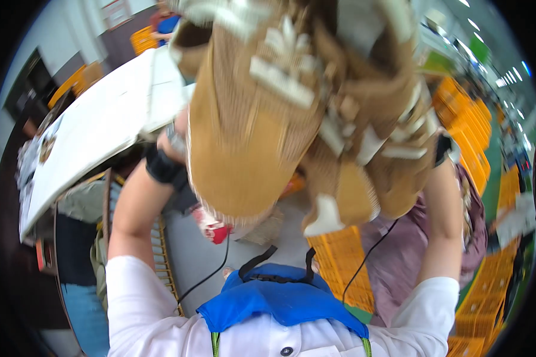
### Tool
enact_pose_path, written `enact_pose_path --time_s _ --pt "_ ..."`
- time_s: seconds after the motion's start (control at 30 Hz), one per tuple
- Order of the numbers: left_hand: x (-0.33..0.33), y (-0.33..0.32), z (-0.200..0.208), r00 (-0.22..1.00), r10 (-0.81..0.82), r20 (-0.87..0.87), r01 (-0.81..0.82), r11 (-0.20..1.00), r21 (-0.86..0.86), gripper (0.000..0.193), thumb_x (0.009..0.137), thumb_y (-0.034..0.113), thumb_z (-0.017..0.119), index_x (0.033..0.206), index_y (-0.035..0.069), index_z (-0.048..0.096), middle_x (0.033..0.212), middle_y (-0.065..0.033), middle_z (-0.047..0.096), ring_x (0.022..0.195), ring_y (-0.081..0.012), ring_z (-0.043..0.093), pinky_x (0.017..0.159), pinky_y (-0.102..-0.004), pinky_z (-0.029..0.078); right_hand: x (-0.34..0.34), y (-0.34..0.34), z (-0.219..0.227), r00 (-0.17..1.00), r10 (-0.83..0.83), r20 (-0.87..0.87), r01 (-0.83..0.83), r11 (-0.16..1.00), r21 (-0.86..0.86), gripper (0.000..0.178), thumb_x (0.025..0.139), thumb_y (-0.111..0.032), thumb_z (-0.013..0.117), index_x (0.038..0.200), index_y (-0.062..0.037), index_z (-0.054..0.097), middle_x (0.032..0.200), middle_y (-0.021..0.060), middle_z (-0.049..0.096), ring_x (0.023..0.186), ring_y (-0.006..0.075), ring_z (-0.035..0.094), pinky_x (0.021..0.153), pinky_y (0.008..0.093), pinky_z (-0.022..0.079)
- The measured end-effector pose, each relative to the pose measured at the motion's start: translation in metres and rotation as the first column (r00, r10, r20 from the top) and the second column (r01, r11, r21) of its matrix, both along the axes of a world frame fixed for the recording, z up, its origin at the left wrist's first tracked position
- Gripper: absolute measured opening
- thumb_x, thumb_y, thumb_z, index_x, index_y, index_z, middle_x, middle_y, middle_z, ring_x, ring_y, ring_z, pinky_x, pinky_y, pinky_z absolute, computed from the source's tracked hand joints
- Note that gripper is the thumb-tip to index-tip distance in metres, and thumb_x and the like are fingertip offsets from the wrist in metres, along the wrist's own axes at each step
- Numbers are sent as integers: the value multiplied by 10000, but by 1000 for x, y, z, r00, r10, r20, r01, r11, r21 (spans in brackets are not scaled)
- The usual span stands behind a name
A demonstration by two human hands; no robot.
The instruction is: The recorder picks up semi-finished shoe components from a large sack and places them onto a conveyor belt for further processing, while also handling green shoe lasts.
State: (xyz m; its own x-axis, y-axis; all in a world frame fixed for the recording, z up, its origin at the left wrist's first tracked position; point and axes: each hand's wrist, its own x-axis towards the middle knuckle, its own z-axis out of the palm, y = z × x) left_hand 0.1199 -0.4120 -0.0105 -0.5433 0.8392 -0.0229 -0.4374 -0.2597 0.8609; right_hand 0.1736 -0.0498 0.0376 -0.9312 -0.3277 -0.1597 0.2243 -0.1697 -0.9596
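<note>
A bundle of tan and brown shoe uppers (pixel 244 149) with white trims and lace loops fills the upper middle, close up and blurred. Both my arms lift it in mid-air. At its left side my left hand (pixel 181 123) shows only in part, above a black wrist strap (pixel 164 166); its fingers are behind the uppers. My right forearm (pixel 443 208) rises to the bundle's right side, also with a black strap (pixel 442 149) at the wrist. The uppers cover most of my right hand and its fingers.
A long white table (pixel 101 131) runs along the left. Orange plastic crates (pixel 461 128) are stacked at the right, with another crate (pixel 339 262) low in the middle. Mauve cloth (pixel 399 256) lies by my right arm. Dark cables hang near my waist. Another person (pixel 164 24) is far back.
</note>
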Motion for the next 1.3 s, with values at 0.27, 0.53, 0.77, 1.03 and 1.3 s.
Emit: enact_pose_path --time_s 0.27,0.53,0.77,1.03,1.3 --pt "95 -255 -55 907 416 -69 -417 909 2 713 827 622 414 1304 93 374 1282 -80 461 1139 -197 474 981 -388 366 -40 -390 -93 893 449 -37 -449 882 -142 415 882 -428 508 1032 -56 617 844 -19 617 742 45 549 665 208 474" --pt "180 -456 -132 770 634 -76 -637 770 -33 714 824 621 422 1301 91 377 1279 -79 464 1135 -199 478 978 -389 369 -129 -563 -95 623 781 -29 -764 601 -233 516 870 -458 505 1187 -51 496 1002 18 599 839 75 578 695 231 495" --pt "-9 -475 -86 551 829 -89 -834 551 -31 715 822 619 430 1299 89 379 1276 -79 466 1131 -200 481 976 -391 372 -268 -603 -81 431 902 17 -776 380 -504 392 899 -410 470 1096 -73 507 943 39 591 843 106 596 732 281 524" --pt "-270 -489 -70 494 853 -170 -856 511 76 715 820 618 437 1297 88 381 1273 -79 469 1127 -202 484 973 -392 375 -489 -599 -89 763 634 -128 -644 762 -66 613 885 -446 480 1304 -16 356 1196 81 522 1018 136 538 860 273 456" --pt "-480 -507 -164 748 653 118 -646 757 -95 617 881 524 400 1327 105 326 1275 -91 450 1133 -233 470 958 -379 392 -613 -571 -136 904 419 88 -426 899 104 685 824 -530 533 1267 -21 414 1180 74 529 1016 133 539 836 288 462"
